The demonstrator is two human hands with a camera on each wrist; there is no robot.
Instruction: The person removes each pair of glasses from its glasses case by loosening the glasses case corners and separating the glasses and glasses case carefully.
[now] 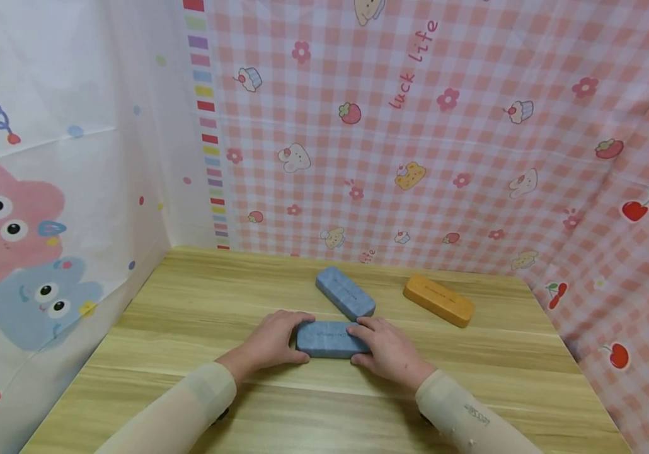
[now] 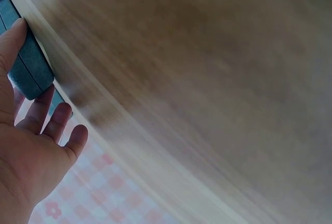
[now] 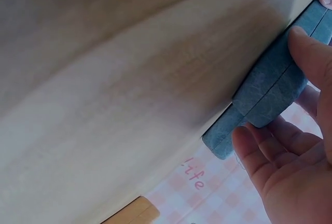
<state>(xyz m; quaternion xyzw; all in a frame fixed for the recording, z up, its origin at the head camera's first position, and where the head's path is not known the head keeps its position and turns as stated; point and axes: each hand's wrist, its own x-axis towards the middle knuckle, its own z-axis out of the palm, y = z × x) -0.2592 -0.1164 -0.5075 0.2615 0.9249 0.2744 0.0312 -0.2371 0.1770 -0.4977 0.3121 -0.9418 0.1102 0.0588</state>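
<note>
A blue glasses case lies shut and crosswise on the table, with a dark seam along its side in both wrist views. My left hand holds its left end, thumb on the near side and fingers at the far side. At the right end my right hand grips it likewise, with fingertips over the top edge. Just behind it a second blue glasses case lies at a slant. Farther right is an orange glasses case, also slanted and untouched.
The wood-grain table ends at a pink checked cloth behind and on the right. A white cloth with cartoon figures hangs along the left side.
</note>
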